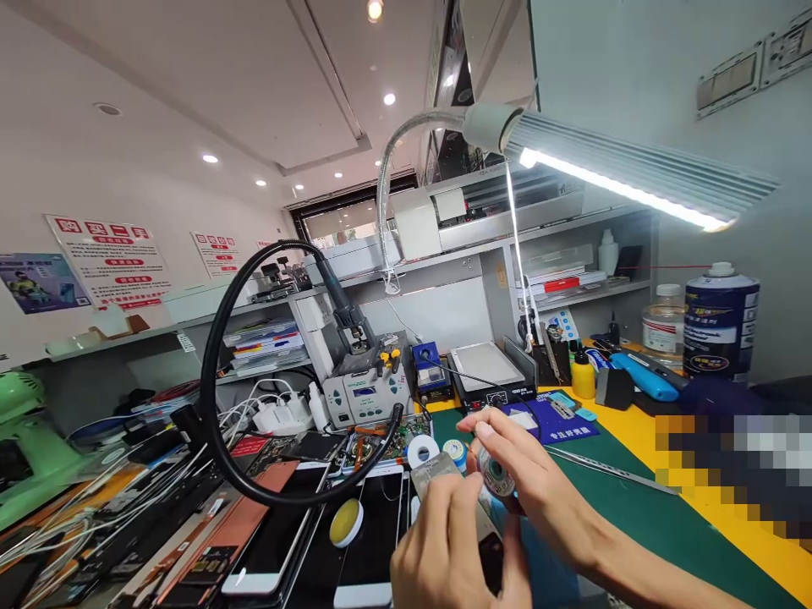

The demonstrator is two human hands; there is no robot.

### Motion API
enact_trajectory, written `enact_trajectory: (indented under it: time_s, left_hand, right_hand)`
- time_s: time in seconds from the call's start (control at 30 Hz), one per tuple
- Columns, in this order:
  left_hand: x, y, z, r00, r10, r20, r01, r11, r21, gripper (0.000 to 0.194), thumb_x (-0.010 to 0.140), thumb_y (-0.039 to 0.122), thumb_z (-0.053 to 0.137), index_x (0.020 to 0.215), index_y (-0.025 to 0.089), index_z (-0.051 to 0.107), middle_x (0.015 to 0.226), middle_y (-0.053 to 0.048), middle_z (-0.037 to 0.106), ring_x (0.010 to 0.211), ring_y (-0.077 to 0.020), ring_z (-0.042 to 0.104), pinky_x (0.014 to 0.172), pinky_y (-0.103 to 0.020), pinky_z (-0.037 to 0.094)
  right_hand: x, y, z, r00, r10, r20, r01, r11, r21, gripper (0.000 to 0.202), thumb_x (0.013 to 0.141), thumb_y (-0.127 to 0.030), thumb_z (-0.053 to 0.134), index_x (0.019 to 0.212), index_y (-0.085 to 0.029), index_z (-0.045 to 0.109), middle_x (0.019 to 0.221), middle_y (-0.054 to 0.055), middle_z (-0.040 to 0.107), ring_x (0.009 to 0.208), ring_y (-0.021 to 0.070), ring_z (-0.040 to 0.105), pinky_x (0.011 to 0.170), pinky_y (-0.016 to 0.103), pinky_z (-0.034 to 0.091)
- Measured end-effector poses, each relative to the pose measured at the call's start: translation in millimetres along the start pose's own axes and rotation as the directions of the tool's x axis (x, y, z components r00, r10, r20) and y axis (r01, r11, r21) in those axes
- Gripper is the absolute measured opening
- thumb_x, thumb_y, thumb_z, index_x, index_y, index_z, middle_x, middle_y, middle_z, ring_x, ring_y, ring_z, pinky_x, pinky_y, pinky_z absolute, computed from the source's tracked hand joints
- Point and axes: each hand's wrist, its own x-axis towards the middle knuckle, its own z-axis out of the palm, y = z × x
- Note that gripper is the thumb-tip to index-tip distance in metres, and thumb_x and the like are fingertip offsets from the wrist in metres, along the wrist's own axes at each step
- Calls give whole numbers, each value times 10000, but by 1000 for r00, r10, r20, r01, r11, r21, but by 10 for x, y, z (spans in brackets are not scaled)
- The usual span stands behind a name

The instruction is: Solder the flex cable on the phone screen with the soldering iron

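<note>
My right hand [529,474] is closed round a small labelled spool [496,475], its fingers bent over the rim. Close beside it, lower in view, my left hand [450,545] is closed, with fingertips pinched near the spool's left side; what they pinch is too small to make out. Under and between the hands lies a dark object, mostly hidden. Just behind them are a white ring-shaped roll [423,451] and a round tin with a yellow and blue label [455,452]. A round tin of yellow paste [346,523] rests on a dark phone screen to the left.
A soldering station [368,393] with a thick black hose [209,381] looping leftward stands behind. Phones and cables crowd the left. A green mat [640,516] extends right, with long metal tweezers [612,469]. A bright lamp [622,173] hangs above; a spray can [721,326] stands right.
</note>
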Motion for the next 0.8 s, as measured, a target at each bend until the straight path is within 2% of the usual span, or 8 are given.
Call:
enact_trajectory:
  time_s: [0.07, 0.17, 0.27, 0.4, 0.53, 0.6, 0.7, 0.8]
  left_hand:
    - [32, 18, 65, 997, 77, -21, -75, 993, 87, 241, 876, 136, 572, 1109, 193, 596, 957, -85, 691, 781, -223, 688, 600, -313, 523]
    - [72, 21, 136, 986, 168, -18, -162, 969, 184, 242, 857, 74, 560, 1079, 151, 619, 971, -108, 695, 808, -241, 679, 619, -332, 509]
    - [120, -5, 164, 976, 216, -5, -209, 950, 230, 224, 858, 77, 583, 1070, 134, 625, 1025, -124, 700, 841, -251, 663, 654, -349, 509]
    - [161, -72, 162, 971, 240, 20, -237, 941, 243, 225, 870, 102, 596, 1091, 136, 622, 1023, -122, 698, 851, -248, 645, 648, -342, 500]
    - [143, -136, 160, 974, 226, 32, -228, 948, 224, 245, 889, 123, 604, 1132, 142, 612, 981, -106, 683, 818, -229, 637, 638, -325, 489]
    - [127, -153, 164, 976, 217, 34, -219, 952, 214, 247, 895, 137, 603, 1141, 143, 609, 965, -104, 676, 816, -232, 635, 645, -326, 485]
    - [115, -158, 180, 979, 203, 30, -205, 958, 199, 247, 893, 139, 597, 1140, 135, 607, 970, -105, 673, 826, -242, 632, 646, -336, 477]
    - [116, -162, 204, 982, 190, 20, -190, 965, 181, 193, 896, 112, 582, 1084, 144, 615, 942, -86, 674, 808, -232, 626, 658, -335, 466]
  right_hand:
    - [17, 18, 1, 1000, 22, 5, -22, 1000, 12, 337, 995, -536, 463, 1057, -260, 647, 812, -9, 606, 803, 216, 537, 778, 345, 427]
    - [26, 42, -8, 998, 55, 14, -55, 998, 40, 365, 994, -554, 447, 1088, -272, 658, 831, -11, 592, 820, 218, 543, 815, 354, 448]
    - [17, 56, -26, 996, 80, 24, -82, 995, 63, 365, 986, -568, 465, 1137, -299, 659, 909, -7, 615, 928, 232, 566, 893, 356, 452]
    - [15, 55, -46, 994, 101, 44, -105, 990, 90, 382, 982, -577, 473, 1204, -315, 640, 1036, 11, 654, 1075, 256, 569, 966, 375, 443]
    - [27, 49, -52, 994, 100, 48, -104, 989, 101, 425, 983, -591, 454, 1249, -307, 626, 988, 13, 660, 1052, 261, 588, 1015, 412, 428]
    - [26, 51, -56, 993, 101, 57, -106, 990, 94, 442, 984, -591, 455, 1282, -305, 613, 1011, 22, 671, 1105, 272, 579, 1050, 434, 409]
    - [20, 69, -67, 992, 113, 59, -117, 991, 66, 462, 977, -585, 483, 1309, -291, 611, 1230, 55, 656, 1298, 282, 476, 1151, 445, 304]
    - [24, 98, -74, 989, 140, 48, -141, 989, 31, 520, 956, -608, 504, 1332, -266, 610, 1439, 74, 555, 1412, 283, 369, 1208, 448, 210]
